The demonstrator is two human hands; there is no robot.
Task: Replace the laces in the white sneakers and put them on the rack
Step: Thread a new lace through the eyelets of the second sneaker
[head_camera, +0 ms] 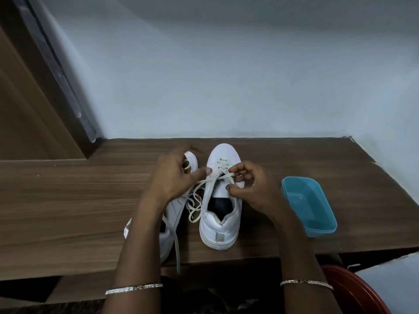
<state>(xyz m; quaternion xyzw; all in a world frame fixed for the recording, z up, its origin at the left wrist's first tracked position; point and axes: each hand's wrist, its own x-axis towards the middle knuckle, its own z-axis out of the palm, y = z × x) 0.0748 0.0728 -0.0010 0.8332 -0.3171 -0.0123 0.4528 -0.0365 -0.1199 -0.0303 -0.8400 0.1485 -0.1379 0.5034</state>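
Right hand [251, 189] pinches the lace [205, 181] over the sneaker [218, 232] tongue, left hand [174, 175] grips its other strand alongside.

White left sneaker [175, 207] and right sneaker [217, 230] stand side by side, toes away; a cream lace [194, 203], half-threaded, loops between them.

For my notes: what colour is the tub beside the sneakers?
The tub is light blue, seen in the head view.
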